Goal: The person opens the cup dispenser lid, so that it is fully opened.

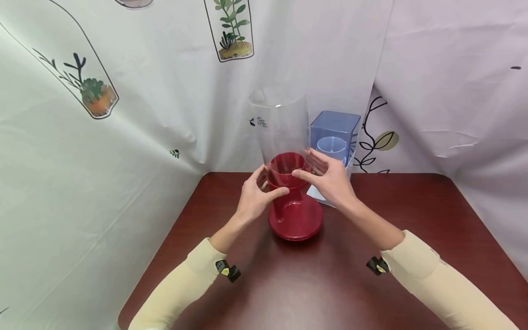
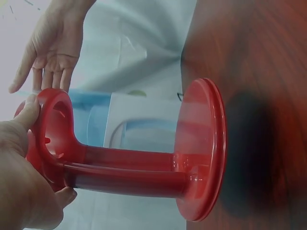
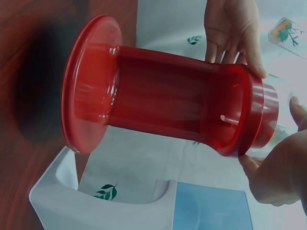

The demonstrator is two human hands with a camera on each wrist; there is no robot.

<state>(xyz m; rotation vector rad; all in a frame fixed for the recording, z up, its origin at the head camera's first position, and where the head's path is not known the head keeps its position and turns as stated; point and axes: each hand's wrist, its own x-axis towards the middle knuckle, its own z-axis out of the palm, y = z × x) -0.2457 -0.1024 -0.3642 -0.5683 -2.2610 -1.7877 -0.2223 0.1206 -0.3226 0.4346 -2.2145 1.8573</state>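
Between both hands is a red stand (image 1: 296,221) with a round base, an upright column and a cup-like collar, on which a tall clear cylinder (image 1: 284,123) stands upright. The left hand (image 1: 256,195) holds the left side of the collar, thumb in front and fingers behind. Opposite it, the right hand (image 1: 330,178) spans the collar and the cylinder's lower end, its thumb across the front. In the left wrist view, the base (image 2: 204,148) appears slightly off the table, a dark shadow beside it. The right fingertips are partly hidden behind the collar.
Close behind the right hand stands a translucent blue box (image 1: 336,123) with a round cup shape inside, on a white base (image 3: 110,208). The dark red table (image 1: 404,215) is bordered by hanging white cloth (image 1: 165,68) printed with plants.
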